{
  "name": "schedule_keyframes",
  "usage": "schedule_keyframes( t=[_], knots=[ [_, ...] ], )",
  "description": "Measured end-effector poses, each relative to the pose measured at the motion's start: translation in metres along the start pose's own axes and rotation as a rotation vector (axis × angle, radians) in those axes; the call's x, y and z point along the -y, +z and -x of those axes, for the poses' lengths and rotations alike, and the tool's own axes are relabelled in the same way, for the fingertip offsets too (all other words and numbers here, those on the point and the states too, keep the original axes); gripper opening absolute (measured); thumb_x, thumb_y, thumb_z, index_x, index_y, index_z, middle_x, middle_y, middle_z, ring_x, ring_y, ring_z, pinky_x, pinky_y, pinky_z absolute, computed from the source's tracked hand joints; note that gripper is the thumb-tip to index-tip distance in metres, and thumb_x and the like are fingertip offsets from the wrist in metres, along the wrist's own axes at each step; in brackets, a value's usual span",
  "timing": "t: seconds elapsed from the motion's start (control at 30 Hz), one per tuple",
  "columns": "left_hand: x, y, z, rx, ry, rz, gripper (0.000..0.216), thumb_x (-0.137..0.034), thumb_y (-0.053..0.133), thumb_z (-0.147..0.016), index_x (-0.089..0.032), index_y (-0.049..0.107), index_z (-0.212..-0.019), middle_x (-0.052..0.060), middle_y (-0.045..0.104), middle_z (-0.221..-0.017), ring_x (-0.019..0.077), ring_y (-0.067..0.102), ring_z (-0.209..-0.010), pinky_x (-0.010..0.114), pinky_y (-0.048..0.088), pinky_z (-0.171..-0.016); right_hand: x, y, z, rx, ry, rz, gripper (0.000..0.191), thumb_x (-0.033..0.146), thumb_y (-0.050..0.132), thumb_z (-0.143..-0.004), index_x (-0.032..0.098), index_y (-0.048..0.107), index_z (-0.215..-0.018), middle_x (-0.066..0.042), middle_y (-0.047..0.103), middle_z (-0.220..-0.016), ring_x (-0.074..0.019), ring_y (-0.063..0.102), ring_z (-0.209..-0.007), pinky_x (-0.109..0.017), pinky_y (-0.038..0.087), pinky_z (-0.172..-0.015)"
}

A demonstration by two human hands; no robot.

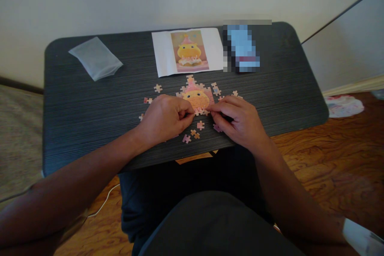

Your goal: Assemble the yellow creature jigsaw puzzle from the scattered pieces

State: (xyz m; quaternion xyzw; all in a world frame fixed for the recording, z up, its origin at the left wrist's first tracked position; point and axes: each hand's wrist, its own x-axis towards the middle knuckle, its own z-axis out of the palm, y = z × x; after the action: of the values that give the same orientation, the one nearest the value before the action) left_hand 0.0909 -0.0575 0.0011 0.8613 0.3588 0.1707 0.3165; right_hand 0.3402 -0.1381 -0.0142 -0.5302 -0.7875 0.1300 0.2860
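A partly joined jigsaw puzzle point(196, 100) lies on the dark table, showing a yellow cartoon figure with a pink hat. My left hand point(168, 117) is closed, thumb and forefinger pinched at the puzzle's lower left edge. At its lower right edge, the forefinger and thumb of my right hand point(240, 119) close on the border. The fingertips hide whether either hand has a single piece between them. Below the puzzle lie loose pieces, among them a pink piece point(201, 125), an orange-brown piece point(195, 134) and a purplish piece point(186, 139).
Behind the puzzle lies a printed reference picture point(189, 50) on white paper. A pixelated blue object point(243, 46) sits to its right. A translucent plastic bag point(96, 59) rests at the table's point(75, 120) back left. More loose pieces flank the puzzle, and a wall rises behind.
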Motion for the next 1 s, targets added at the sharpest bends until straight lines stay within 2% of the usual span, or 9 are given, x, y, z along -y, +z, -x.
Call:
schedule_keyframes(
  t=[0.43, 0.8, 1.0],
  knots=[
    [-0.0013, -0.0011, -0.001, 0.016, -0.039, 0.024, 0.02, -0.016, 0.071, -0.089, -0.019, 0.079, -0.072, -0.005, 0.061, -0.054, 0.0095, 0.05, -0.051, 0.028, 0.035, -0.057, -0.0021, 0.0045, 0.0015, -0.065, -0.043, -0.045, 0.021, 0.023, 0.064, -0.108, 0.021, 0.083, -0.114, -0.006, 0.075, -0.096, -0.0227, 0.071, -0.089, -0.039, 0.054, -0.081],
    [-0.0031, -0.0034, -0.0017, 0.015, -0.04, 0.038, 0.021, -0.017, 0.071, -0.089, -0.019, 0.077, -0.069, -0.004, 0.062, -0.055, 0.0098, 0.051, -0.052, 0.028, 0.036, -0.056, -0.0022, 0.0043, 0.0034, -0.02, -0.017, -0.057, 0.023, 0.025, 0.064, -0.106, 0.03, 0.083, -0.117, -0.004, 0.074, -0.097, -0.0236, 0.069, -0.091, -0.041, 0.053, -0.082],
    [-0.0017, -0.0026, -0.0018, 0.027, -0.046, 0.062, 0.022, -0.018, 0.071, -0.09, -0.019, 0.077, -0.069, -0.004, 0.062, -0.055, 0.0099, 0.049, -0.051, 0.028, 0.034, -0.055, -0.003, 0.0054, 0.0036, -0.015, -0.018, -0.046, 0.023, 0.025, 0.064, -0.105, 0.03, 0.083, -0.117, -0.004, 0.075, -0.098, -0.0236, 0.068, -0.092, -0.042, 0.052, -0.083]
  ],
)
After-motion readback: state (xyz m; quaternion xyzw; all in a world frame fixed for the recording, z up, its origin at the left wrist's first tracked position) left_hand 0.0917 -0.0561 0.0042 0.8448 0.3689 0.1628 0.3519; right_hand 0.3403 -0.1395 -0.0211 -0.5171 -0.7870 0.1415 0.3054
